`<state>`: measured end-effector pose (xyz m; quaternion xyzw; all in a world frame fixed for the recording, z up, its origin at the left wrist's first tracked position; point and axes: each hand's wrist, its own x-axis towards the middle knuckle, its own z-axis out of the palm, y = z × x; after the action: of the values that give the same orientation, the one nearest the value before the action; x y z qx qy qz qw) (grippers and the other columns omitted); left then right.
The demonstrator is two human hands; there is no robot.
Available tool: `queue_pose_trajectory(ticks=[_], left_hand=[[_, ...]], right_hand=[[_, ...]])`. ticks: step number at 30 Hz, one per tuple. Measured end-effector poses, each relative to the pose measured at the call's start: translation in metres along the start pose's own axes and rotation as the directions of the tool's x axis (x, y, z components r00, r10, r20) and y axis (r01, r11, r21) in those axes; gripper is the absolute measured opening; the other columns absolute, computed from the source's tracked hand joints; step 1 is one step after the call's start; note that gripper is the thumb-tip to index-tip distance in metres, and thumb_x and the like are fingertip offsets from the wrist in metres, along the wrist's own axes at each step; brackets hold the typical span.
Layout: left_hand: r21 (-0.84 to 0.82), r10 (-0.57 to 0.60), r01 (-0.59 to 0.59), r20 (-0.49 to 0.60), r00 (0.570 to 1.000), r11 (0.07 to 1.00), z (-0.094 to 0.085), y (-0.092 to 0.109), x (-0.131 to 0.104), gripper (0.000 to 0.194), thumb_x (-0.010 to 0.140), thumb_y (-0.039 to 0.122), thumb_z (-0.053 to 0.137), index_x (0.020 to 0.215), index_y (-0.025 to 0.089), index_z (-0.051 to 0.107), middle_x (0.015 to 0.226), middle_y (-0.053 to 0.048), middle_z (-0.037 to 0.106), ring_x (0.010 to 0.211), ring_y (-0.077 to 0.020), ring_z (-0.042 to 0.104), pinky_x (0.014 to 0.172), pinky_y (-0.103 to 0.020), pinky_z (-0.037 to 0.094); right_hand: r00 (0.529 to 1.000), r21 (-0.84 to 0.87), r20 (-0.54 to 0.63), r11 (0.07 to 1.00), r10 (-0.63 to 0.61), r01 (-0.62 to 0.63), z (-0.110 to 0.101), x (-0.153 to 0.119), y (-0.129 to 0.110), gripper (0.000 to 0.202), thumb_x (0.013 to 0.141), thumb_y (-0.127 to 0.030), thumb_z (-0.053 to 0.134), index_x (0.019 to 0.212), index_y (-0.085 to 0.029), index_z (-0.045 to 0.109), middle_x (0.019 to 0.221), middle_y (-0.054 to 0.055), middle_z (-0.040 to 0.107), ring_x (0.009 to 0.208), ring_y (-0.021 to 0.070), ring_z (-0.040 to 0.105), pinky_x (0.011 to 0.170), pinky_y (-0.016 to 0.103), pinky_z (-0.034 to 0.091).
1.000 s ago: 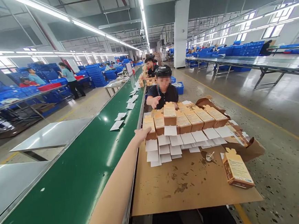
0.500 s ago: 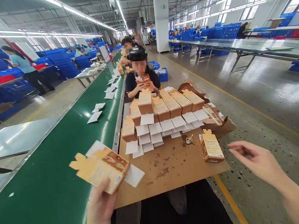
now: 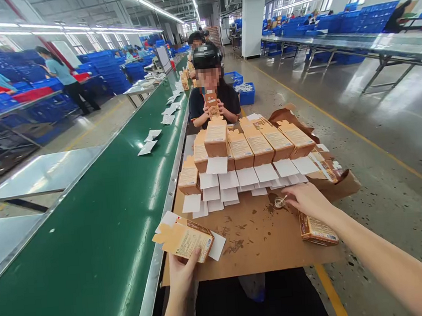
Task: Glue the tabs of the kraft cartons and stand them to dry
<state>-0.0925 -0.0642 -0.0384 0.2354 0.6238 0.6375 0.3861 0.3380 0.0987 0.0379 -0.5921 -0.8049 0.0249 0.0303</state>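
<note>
A printed brown-and-yellow carton (image 3: 188, 240) lies in my left hand (image 3: 183, 272), thumb on its front and fingers beneath. Its yellow end flaps point left; white flaps stick out at both ends. My right hand (image 3: 307, 199) reaches across the board to a small round dish (image 3: 279, 203), with thumb and fingertips around the end of a thin stick (image 3: 283, 199) standing in it. How firmly the fingers close on it is hard to see. Under my right wrist, another carton (image 3: 319, 231) is partly hidden by the arm.
Stacked cartons (image 3: 252, 147) with white flaps hanging toward me fill the far part of the brown cardboard (image 3: 241, 260). Along the left runs a green conveyor belt (image 3: 110, 224) carrying white pieces (image 3: 148, 147). A person (image 3: 213, 99) sits opposite, holding a carton. Torn brown paper (image 3: 341, 186) lies right.
My right hand has moved left and inward from beyond the board's right edge to the stick in the dish. My left hand has brought its carton rightward, over the board's edge. The view has shifted.
</note>
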Motion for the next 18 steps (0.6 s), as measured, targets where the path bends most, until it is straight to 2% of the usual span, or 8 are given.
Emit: queue_pose_trajectory(ticks=[3, 6, 12, 18], left_hand=[[0.031, 0.021, -0.02, -0.032, 0.999, 0.999, -0.001, -0.005, -0.001, 0.094, 0.06, 0.066, 0.115, 0.132, 0.02, 0.077, 0.13, -0.018, 0.087, 0.127, -0.0431, 0.085, 0.12, -0.06, 0.066], [0.025, 0.022, -0.021, -0.051, 0.998, 0.999, -0.004, -0.006, 0.001, 0.093, 0.062, 0.062, 0.115, 0.136, 0.021, 0.076, 0.134, -0.017, 0.086, 0.134, -0.043, 0.083, 0.128, -0.064, 0.06], [-0.025, -0.008, 0.009, 0.045, 0.999, 1.0, -0.002, -0.01, 0.011, 0.088, 0.068, 0.053, 0.116, 0.14, 0.024, 0.074, 0.149, -0.018, 0.081, 0.151, -0.0422, 0.074, 0.136, -0.063, 0.053], [-0.016, 0.001, 0.001, 0.081, 0.997, 1.0, 0.014, -0.008, 0.008, 0.089, 0.071, 0.05, 0.115, 0.145, 0.026, 0.071, 0.152, -0.017, 0.079, 0.151, -0.0391, 0.074, 0.137, -0.062, 0.052]], right_hand=[[0.996, 0.046, 0.085, 0.998, 0.035, -0.039, -0.003, 0.0, -0.004, 0.027, 0.101, -0.018, 0.076, 0.114, -0.032, 0.096, 0.105, 0.008, 0.096, 0.1, 0.0315, 0.088, 0.094, 0.041, 0.063], [0.993, 0.098, 0.116, 0.994, 0.035, -0.047, -0.015, -0.004, -0.01, 0.027, 0.105, -0.02, 0.07, 0.107, -0.03, 0.096, 0.105, 0.008, 0.096, 0.098, 0.0302, 0.088, 0.096, 0.041, 0.063], [0.999, 0.115, 0.031, 0.993, 0.009, -0.013, -0.026, -0.019, -0.021, 0.03, 0.108, -0.026, 0.063, 0.101, -0.026, 0.092, 0.098, 0.007, 0.094, 0.091, 0.0274, 0.084, 0.093, 0.04, 0.057], [0.996, 0.153, -0.03, 0.985, 0.081, -0.075, -0.031, -0.03, -0.024, 0.025, 0.102, -0.023, 0.066, 0.092, -0.025, 0.089, 0.096, 0.008, 0.093, 0.089, 0.0283, 0.084, 0.089, 0.042, 0.058]])
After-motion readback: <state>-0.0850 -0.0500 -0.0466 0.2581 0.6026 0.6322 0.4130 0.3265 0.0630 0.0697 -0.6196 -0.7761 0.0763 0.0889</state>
